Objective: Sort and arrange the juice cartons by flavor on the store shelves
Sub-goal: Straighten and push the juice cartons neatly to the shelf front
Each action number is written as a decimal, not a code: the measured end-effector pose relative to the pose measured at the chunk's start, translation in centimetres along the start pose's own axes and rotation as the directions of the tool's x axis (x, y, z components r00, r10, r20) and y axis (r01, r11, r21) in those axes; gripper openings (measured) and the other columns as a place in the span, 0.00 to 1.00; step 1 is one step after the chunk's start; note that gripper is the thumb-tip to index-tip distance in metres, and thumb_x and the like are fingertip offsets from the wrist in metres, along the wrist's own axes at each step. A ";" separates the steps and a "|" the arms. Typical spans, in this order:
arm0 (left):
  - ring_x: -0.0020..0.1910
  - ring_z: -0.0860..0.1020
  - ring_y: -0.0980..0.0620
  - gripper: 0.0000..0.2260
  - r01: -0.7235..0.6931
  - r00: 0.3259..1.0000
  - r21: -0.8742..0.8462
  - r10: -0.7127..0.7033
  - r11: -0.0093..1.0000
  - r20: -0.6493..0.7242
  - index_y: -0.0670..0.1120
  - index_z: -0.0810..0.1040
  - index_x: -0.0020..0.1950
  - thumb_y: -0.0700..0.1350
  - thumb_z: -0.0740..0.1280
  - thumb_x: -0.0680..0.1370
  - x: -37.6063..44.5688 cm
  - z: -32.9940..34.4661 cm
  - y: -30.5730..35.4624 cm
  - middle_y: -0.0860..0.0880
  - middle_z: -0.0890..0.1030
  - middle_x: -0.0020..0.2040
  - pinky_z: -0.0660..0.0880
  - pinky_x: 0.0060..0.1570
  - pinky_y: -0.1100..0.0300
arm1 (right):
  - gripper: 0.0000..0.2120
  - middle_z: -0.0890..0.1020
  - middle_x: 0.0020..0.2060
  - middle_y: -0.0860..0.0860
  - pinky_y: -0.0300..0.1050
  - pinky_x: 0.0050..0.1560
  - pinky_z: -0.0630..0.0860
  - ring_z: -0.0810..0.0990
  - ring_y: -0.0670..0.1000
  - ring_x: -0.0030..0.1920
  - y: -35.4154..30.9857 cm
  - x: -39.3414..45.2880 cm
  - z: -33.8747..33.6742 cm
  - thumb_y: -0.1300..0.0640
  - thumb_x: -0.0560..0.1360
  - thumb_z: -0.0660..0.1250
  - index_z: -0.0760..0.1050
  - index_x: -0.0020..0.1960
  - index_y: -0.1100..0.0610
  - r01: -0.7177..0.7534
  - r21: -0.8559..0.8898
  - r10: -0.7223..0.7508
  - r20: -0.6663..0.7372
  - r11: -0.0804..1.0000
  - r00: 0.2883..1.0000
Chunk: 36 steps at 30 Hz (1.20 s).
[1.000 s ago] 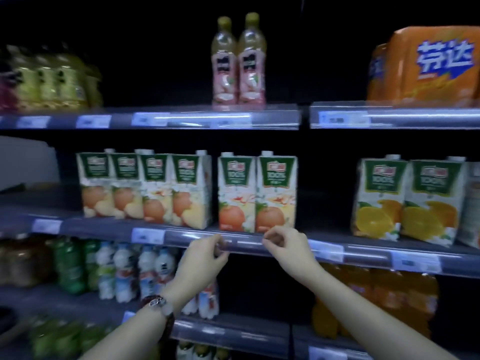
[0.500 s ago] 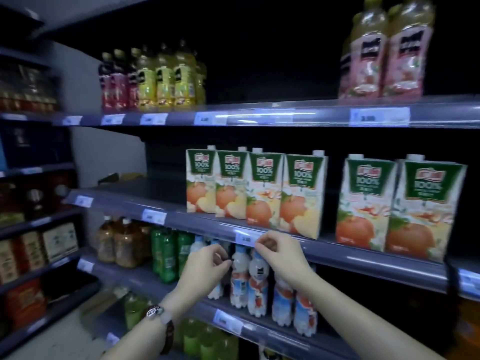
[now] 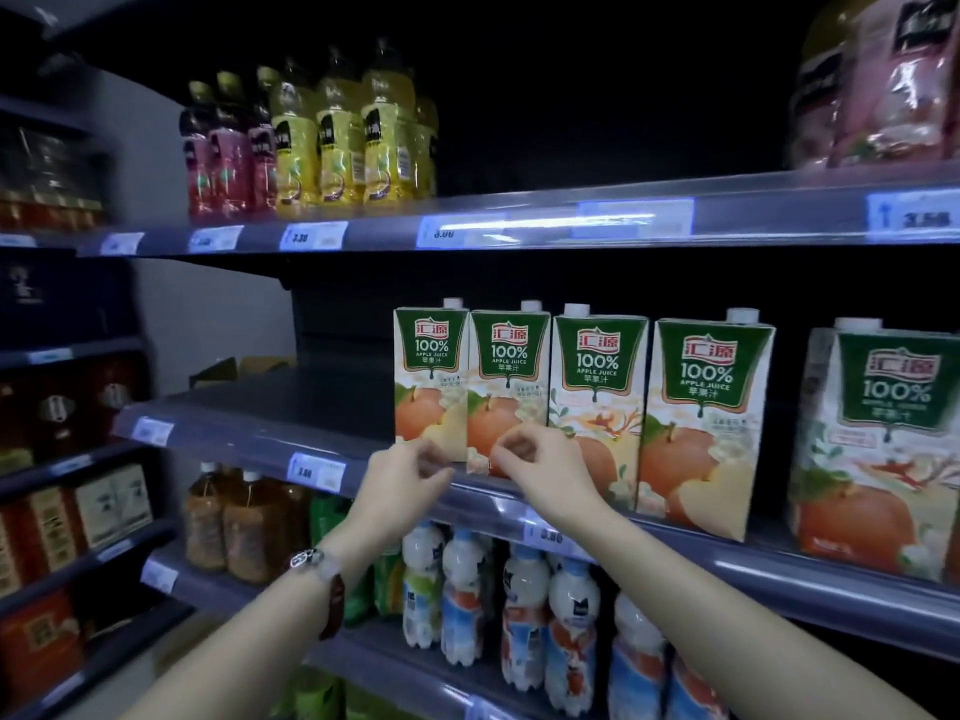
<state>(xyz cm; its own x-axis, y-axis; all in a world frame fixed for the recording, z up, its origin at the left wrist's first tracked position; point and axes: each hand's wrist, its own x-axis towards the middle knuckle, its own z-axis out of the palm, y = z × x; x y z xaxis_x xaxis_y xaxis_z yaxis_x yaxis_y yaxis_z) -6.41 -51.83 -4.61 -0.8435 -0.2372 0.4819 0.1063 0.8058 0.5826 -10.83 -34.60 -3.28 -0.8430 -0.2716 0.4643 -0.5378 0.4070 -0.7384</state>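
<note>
Both hands, left (image 3: 410,472) and right (image 3: 537,467), loosely curled with nothing visibly in either grip, hover before 4 green-topped white apple-juice cartons (image 3: 509,389) upright along the grey metal shelf (image 3: 249,433); alignment step, next likely squaring the 2 leftmost.

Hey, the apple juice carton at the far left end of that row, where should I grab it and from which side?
Grip the leftmost carton across its tall side walls, coming from the front and left. Its left side faces bare shelf, while its right side sits tight against the next carton. The cap on top is probably too small to hold.
</note>
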 end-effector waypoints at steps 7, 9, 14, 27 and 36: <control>0.48 0.79 0.49 0.15 0.064 0.955 -0.167 -0.109 0.984 -0.275 0.43 0.76 0.54 0.48 0.73 0.72 6.1 -1.0 -4.2 0.46 0.81 0.49 0.73 0.47 0.58 | 0.05 0.80 0.40 0.42 0.26 0.38 0.70 0.76 0.38 0.43 1.0 1.7 2.2 0.56 0.76 0.66 0.80 0.50 0.54 -0.044 -0.040 0.039 -0.108 0.998 0.993; 0.53 0.76 0.46 0.24 0.104 0.955 -0.217 -0.159 0.970 -0.251 0.42 0.73 0.61 0.52 0.74 0.71 8.1 -1.3 -5.5 0.43 0.78 0.55 0.71 0.50 0.57 | 0.03 0.80 0.39 0.43 0.24 0.36 0.70 0.76 0.38 0.40 0.9 2.2 3.1 0.55 0.76 0.67 0.78 0.48 0.54 -0.076 -0.038 0.067 -0.185 0.996 0.981; 0.59 0.77 0.45 0.36 0.150 0.988 -0.379 -0.127 0.913 0.087 0.44 0.68 0.71 0.57 0.75 0.69 11.7 -0.5 -8.2 0.44 0.77 0.63 0.75 0.55 0.54 | 0.08 0.80 0.34 0.48 0.36 0.37 0.73 0.77 0.43 0.35 0.2 2.9 5.8 0.52 0.73 0.71 0.73 0.41 0.53 -0.151 -0.074 0.113 -0.370 0.986 0.922; 0.49 0.83 0.55 0.16 0.041 0.916 -0.653 0.232 0.756 0.326 0.55 0.76 0.59 0.50 0.73 0.73 15.8 0.5 -11.7 0.54 0.85 0.50 0.80 0.52 0.55 | 0.21 0.74 0.55 0.51 0.40 0.58 0.72 0.73 0.47 0.52 -2.6 4.5 6.6 0.55 0.78 0.66 0.66 0.67 0.59 -0.258 -0.300 -0.006 -0.663 0.918 0.749; 0.47 0.84 0.55 0.14 0.086 0.876 -0.728 0.297 0.680 0.380 0.53 0.78 0.58 0.47 0.73 0.73 16.9 0.8 -12.5 0.55 0.86 0.48 0.79 0.45 0.62 | 0.29 0.77 0.59 0.59 0.53 0.64 0.72 0.75 0.59 0.60 -2.1 6.8 7.0 0.46 0.74 0.69 0.67 0.65 0.64 -0.500 0.135 0.491 -0.517 0.856 0.701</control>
<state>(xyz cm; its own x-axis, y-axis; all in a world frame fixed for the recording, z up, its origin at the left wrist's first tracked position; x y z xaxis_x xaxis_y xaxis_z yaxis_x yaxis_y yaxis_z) -22.40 -65.53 -4.27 -0.9076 0.2377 0.3461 0.3834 0.1328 0.9140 -15.32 -43.40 -1.99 -0.8614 0.4598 0.2159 -0.0373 0.3665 -0.9297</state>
